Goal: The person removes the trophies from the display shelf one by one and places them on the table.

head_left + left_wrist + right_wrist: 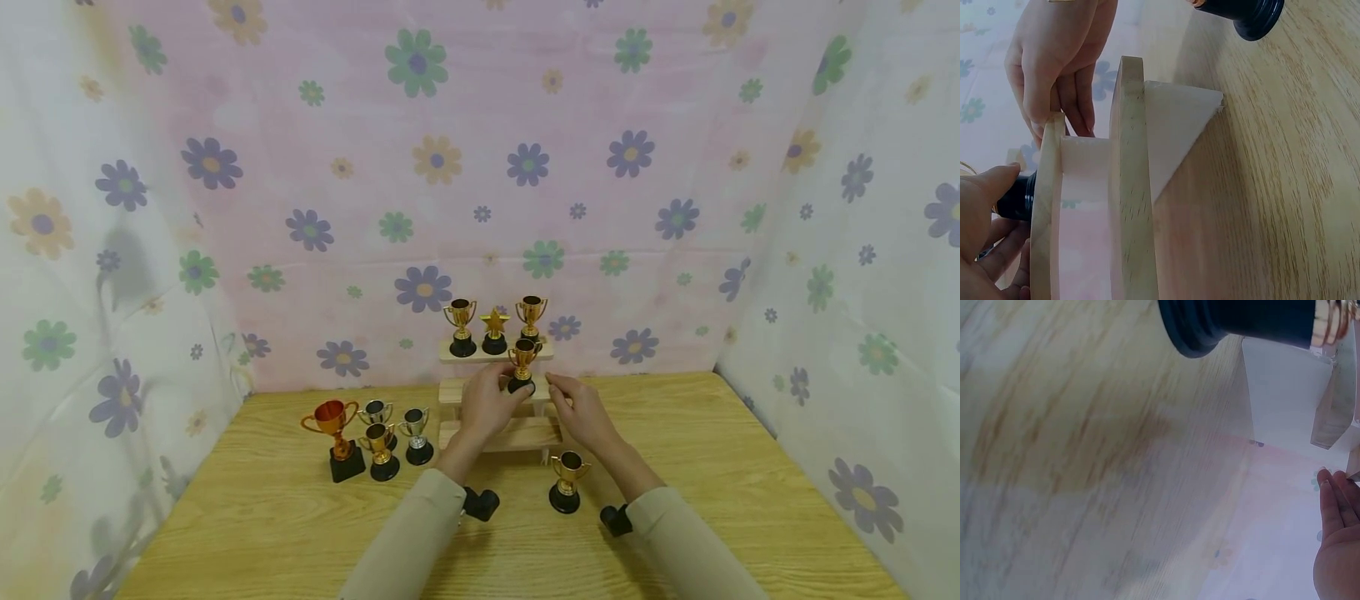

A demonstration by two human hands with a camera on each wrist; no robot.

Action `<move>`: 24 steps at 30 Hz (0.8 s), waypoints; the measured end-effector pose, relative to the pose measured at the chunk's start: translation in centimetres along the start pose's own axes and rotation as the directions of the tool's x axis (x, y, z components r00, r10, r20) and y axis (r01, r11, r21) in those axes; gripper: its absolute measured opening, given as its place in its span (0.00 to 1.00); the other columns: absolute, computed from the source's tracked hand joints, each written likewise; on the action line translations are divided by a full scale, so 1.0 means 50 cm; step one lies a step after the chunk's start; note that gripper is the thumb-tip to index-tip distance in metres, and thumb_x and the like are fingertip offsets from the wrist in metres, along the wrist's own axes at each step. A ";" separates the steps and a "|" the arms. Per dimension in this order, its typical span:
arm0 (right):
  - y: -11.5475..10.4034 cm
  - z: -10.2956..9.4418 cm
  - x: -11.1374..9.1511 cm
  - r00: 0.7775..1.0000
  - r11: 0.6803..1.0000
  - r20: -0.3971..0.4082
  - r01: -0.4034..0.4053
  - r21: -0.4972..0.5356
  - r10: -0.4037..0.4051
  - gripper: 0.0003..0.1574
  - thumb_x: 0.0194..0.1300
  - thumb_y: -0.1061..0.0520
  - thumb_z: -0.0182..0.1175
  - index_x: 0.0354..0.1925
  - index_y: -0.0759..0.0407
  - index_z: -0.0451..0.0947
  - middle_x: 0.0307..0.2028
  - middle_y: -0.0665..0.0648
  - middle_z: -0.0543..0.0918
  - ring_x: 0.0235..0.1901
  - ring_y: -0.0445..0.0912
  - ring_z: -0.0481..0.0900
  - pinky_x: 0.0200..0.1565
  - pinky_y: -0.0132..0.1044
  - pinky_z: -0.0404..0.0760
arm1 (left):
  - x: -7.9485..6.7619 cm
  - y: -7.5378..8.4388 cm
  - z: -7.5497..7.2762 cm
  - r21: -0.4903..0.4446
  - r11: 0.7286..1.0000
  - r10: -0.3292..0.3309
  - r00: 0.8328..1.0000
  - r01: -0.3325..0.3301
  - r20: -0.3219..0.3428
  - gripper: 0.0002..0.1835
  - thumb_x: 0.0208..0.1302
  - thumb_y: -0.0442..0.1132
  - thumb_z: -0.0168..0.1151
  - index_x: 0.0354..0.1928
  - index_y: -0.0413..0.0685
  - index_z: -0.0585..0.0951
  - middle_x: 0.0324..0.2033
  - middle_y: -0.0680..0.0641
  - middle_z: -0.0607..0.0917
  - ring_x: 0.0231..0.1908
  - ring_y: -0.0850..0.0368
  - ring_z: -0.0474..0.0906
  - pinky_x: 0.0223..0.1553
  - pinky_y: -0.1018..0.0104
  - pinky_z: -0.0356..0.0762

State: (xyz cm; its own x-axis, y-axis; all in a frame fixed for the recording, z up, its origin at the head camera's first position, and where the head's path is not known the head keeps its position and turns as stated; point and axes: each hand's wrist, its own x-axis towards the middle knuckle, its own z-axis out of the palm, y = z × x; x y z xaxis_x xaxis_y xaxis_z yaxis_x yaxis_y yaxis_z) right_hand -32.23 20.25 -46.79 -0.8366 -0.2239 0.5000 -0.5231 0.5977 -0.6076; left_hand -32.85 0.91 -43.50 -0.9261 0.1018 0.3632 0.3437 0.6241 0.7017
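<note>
Fingers of my left hand (486,404) pinch a gold trophy (524,353) by its base, down on the middle step (450,392) of a wooden stand (517,435). Leftmost on the worktop (262,533), an orange trophy (332,417), a gold cup (379,442) and two silver cups (416,427) cluster, mouths up. A star award (495,323) sits between two cups on the top step (495,359). Another trophy (567,479) stands in front. My right hand (588,414) has its fingers together at the middle step's end, gripping or not I can't tell; beyond, worktop stretches to its right edge.
</note>
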 end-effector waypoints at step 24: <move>-0.006 0.000 0.000 1.000 1.000 0.006 -0.021 -0.007 0.021 0.23 0.80 0.61 0.52 0.65 0.73 0.74 0.61 0.70 0.79 0.55 0.62 0.83 0.53 0.57 0.82 | 0.001 0.002 0.008 0.011 1.000 -0.007 0.999 0.008 -0.044 0.20 0.62 0.50 0.75 0.53 0.52 0.87 0.46 0.51 0.89 0.47 0.48 0.85 0.49 0.50 0.77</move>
State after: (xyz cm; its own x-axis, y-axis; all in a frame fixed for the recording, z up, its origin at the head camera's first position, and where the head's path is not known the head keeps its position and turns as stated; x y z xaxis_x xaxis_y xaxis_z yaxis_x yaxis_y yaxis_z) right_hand -32.10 20.06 -46.62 -0.8486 -0.2160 0.4829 -0.5040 0.6075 -0.6140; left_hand -32.94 1.30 -43.67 -0.9209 0.0631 0.3847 0.3348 0.6335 0.6975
